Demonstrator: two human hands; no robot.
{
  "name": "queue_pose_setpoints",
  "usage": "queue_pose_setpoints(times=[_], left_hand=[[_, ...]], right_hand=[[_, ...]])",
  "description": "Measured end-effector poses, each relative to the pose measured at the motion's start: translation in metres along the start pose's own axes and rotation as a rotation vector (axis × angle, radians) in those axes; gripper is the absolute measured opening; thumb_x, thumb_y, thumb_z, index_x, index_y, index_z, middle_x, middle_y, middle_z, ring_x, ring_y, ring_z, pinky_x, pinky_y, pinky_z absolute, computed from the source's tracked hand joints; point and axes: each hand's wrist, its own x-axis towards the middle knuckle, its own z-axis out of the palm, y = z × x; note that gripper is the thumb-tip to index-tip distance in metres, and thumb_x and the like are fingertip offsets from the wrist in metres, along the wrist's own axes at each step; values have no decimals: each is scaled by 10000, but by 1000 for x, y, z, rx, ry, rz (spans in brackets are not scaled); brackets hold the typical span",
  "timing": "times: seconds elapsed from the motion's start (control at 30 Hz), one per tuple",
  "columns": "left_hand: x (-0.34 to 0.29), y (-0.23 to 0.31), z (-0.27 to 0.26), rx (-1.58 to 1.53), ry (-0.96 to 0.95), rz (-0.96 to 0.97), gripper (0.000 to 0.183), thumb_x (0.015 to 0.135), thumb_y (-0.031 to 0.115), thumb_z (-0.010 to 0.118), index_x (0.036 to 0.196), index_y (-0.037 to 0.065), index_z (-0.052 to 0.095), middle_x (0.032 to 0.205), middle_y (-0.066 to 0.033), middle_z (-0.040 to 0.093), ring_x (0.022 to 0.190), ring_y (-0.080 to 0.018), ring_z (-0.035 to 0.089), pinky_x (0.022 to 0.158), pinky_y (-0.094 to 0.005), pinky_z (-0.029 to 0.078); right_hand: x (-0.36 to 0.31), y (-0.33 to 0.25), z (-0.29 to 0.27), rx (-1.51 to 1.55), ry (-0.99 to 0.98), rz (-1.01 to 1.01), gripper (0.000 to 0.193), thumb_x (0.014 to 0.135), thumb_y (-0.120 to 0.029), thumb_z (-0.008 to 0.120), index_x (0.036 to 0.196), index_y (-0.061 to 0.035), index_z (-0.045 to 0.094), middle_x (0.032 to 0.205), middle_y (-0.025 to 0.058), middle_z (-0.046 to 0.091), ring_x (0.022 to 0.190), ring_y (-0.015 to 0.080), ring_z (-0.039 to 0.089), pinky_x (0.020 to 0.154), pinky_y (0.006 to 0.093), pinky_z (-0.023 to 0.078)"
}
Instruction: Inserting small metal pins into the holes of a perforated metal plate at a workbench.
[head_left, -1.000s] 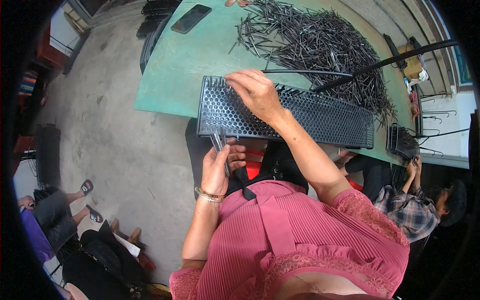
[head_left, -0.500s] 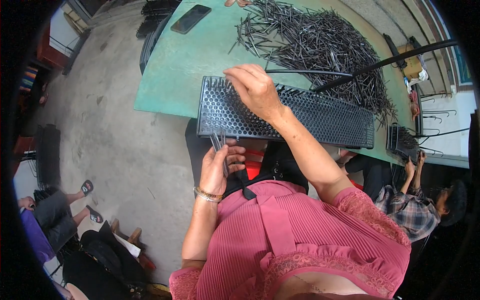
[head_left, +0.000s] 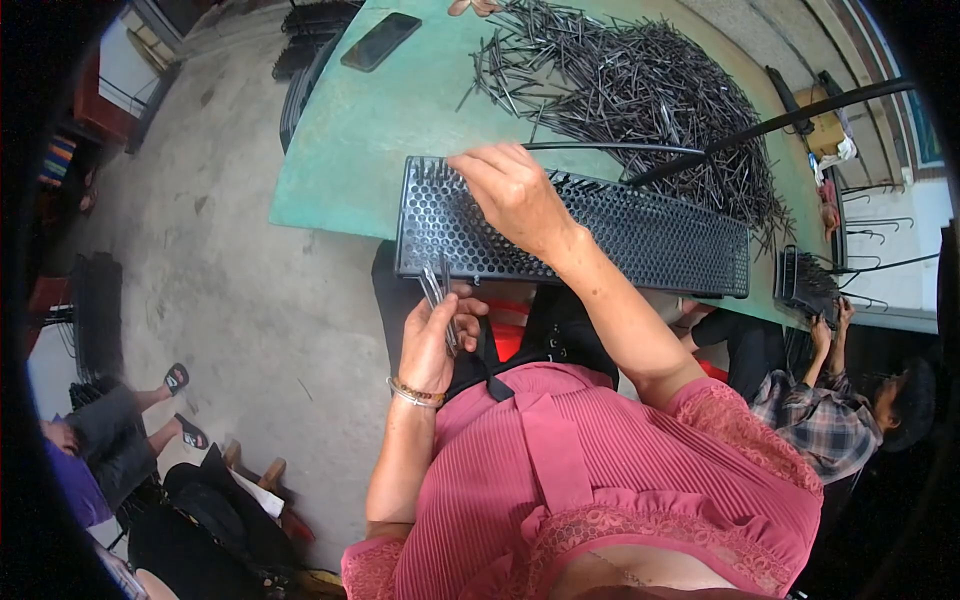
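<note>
A bundle of thin dark rods (head_left: 436, 290) stands in my left hand (head_left: 430, 342), fingers closed round it, just below the near left edge of a black perforated rack (head_left: 640, 232). The rack is long, full of round holes, and tilted between the table edge and my lap. Over its far left part is my right hand (head_left: 508, 190), fingers bent together and pointing down at the far row. Short rods stand upright in that row. Whatever sits between the right fingertips is hidden behind the hand and slightly blurred.
A big pile of dark rods (head_left: 660, 95) covers the far right of the green table (head_left: 340, 180). A phone (head_left: 381, 42) lies at the far left. A black bar (head_left: 780, 122) crosses above the pile. At right, a co-worker's hands (head_left: 832, 332) touch another rack (head_left: 803, 280).
Almost everything stays in place. My right hand has shifted very slightly at the far row, and the left fingers have curled a little around the rods.
</note>
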Motion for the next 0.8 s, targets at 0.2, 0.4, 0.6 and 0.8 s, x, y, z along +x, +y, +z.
queue_pose_setpoints(times=[0.2, 0.4, 0.6, 0.8], left_hand=[[-3, 1, 4, 29, 44, -28, 245, 939, 192, 457, 1073, -7, 503, 874, -116, 615, 595, -101, 535, 460, -209, 424], [-4, 6, 5, 14, 2, -63, 265, 937, 209, 471, 1087, -7, 505, 862, -105, 607, 574, -98, 533, 418, -197, 413], [2, -2, -1, -19, 4, -64, 265, 939, 206, 470, 1071, -21, 508, 854, -100, 605, 627, -106, 552, 468, -215, 454], [-5, 5, 7, 30, -4, -52, 255, 939, 191, 471, 1088, -14, 497, 861, -115, 611, 676, -131, 583, 547, -244, 498]], right_hand=[[-1, 2, 4, 10, -57, 26, 211, 744, 40, 599, 953, 13, 621, 886, 132, 630, 797, 290, 599, 725, 368, 472], [-2, 5, -2, 62, 31, 131, 195, 786, 21, 587, 975, 0, 628, 899, 149, 648, 829, 304, 622, 724, 366, 498], [-8, 10, 4, 132, 24, 128, 199, 801, 18, 575, 991, -4, 630, 911, 145, 645, 832, 305, 620, 725, 365, 498], [-7, 11, 3, 17, -70, 57, 290, 758, 19, 583, 1042, -26, 618, 952, 107, 647, 869, 267, 572, 781, 360, 432]])
